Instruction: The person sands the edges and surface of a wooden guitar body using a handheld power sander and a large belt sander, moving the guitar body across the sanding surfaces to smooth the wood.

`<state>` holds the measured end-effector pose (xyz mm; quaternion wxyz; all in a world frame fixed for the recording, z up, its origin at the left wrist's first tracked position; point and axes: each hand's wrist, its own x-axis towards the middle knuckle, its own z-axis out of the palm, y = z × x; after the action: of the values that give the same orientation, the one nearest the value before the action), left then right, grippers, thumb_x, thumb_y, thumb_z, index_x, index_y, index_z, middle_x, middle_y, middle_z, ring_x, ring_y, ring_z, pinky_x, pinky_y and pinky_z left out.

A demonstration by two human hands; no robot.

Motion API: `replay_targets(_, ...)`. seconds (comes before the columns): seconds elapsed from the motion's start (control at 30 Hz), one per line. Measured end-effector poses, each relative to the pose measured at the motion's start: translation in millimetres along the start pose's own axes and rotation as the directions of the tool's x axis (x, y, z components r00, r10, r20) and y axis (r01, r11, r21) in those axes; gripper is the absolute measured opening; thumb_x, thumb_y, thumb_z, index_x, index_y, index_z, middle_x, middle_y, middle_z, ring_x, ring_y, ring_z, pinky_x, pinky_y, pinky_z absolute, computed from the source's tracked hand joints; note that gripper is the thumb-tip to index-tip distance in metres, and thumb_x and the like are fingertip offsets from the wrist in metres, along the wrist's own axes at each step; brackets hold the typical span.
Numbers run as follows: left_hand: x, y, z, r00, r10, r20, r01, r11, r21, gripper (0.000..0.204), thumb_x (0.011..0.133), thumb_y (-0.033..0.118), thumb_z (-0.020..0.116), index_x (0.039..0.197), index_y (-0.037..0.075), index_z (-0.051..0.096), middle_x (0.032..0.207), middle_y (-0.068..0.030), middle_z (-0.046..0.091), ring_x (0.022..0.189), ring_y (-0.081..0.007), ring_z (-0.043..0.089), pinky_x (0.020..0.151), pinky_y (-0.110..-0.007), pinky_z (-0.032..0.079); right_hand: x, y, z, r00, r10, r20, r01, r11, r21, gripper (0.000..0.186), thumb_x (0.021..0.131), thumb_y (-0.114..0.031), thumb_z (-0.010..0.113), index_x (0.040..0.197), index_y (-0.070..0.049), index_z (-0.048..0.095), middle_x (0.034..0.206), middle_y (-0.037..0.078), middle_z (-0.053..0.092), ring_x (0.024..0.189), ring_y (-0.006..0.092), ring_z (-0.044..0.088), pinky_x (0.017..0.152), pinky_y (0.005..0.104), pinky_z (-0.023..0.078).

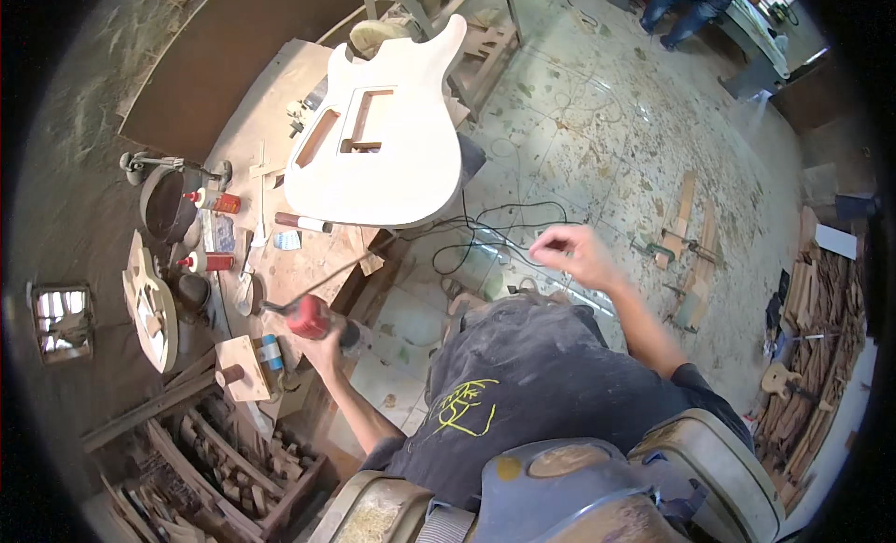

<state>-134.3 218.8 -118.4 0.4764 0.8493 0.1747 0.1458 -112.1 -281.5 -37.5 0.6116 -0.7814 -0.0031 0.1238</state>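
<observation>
My left hand (325, 347) is shut on a red and black power tool (308, 315) with a cord, held low beside the workbench's front edge. My right hand (565, 253) is in the air at centre right, slightly blurred, its fingers loosely bent with no object visible in them. A white guitar body (411, 160) with routed cavities lies on the cluttered workbench (317, 253). Two red-labelled glue bottles (217, 260), a paper-wrapped tube (303, 223), a small board (245, 370) and a blue cylinder (272, 352) lie around on the bench.
Another guitar body (149, 310) leans at the left. A bin of offcuts (233, 478) is at lower left. Cords (471, 239) trail over the dusty floor. Clamped boards (686, 263) lie at right, near stacked wood (812, 328). A person's legs (667, 15) show at upper right.
</observation>
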Motion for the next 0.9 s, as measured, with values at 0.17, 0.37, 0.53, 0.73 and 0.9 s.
replay_targets(0.17, -66.3, 94.7, 47.0, 0.98, 0.001, 0.201, -0.039, 0.981, 0.19, 0.053, 0.064, 0.022, 0.083, 0.111, 0.002, 0.067, 0.096, -0.0113, 0.074, 0.087, -0.0256, 0.072, 0.082, -0.037, 0.055, -5.6, 1.5, -1.5, 0.823, -0.085, 0.562, 0.161, 0.983, -0.088, 0.031, 0.09, -0.03, 0.07, 0.104, -0.002, 0.074, 0.1, 0.012, 0.075, 0.093, 0.0216, 0.071, 0.085, 0.0343, 0.054)
replay_targets(0.37, -111.8, 223.2, 137.2, 0.856, 0.196, 0.478, -0.34, 0.91, 0.236, 0.059, 0.063, 0.031, 0.085, 0.113, 0.005, 0.066, 0.096, -0.0166, 0.073, 0.089, -0.035, 0.071, 0.079, -0.04, 0.056, -36.7, 21.8, 18.0, 0.779, -0.094, 0.62, 0.199, 0.975, -0.103, 0.092, 0.082, -0.042, 0.076, 0.153, 0.0, 0.035, 0.135, 0.028, 0.059, 0.125, 0.0379, 0.058, 0.108, 0.0416, 0.044)
replay_targets(0.53, -133.4, 295.8, 211.1, 0.776, 0.355, 0.521, -0.379, 0.923, -0.064, 0.063, 0.062, 0.039, 0.089, 0.108, 0.003, 0.066, 0.094, -0.0154, 0.073, 0.086, -0.0329, 0.072, 0.078, -0.039, 0.055, -52.6, 43.6, -9.4, 0.912, -0.276, 0.303, 0.263, 0.961, 0.082, 0.099, 0.075, -0.026, 0.08, 0.155, -0.002, 0.028, 0.156, 0.024, 0.037, 0.145, 0.0335, 0.036, 0.121, 0.0407, 0.028)
replay_targets(0.73, -135.2, 362.5, 247.3, 0.554, 0.556, 0.619, -0.572, 0.795, -0.202, 0.059, 0.07, 0.046, 0.086, 0.105, 0.001, 0.068, 0.092, -0.0155, 0.07, 0.082, -0.0319, 0.071, 0.074, -0.04, 0.055, -58.8, 23.6, -53.3, 0.937, -0.307, -0.167, 0.349, 0.848, 0.398, 0.064, 0.082, -0.018, 0.077, 0.139, 0.003, 0.053, 0.13, 0.014, 0.064, 0.119, 0.0259, 0.063, 0.104, 0.0367, 0.049)
replay_targets(0.9, -93.3, 377.5, 231.4, 0.332, 0.726, 0.603, -0.61, 0.652, -0.45, 0.047, 0.082, 0.041, 0.081, 0.106, 0.001, 0.072, 0.104, -0.0146, 0.07, 0.087, -0.0313, 0.071, 0.076, -0.039, 0.056, -62.7, 23.0, -47.3, 0.861, -0.066, -0.505, 0.468, 0.493, 0.733, 0.039, 0.083, -0.017, 0.075, 0.116, -0.002, 0.061, 0.106, 0.009, 0.069, 0.099, 0.024, 0.071, 0.087, 0.0389, 0.059)
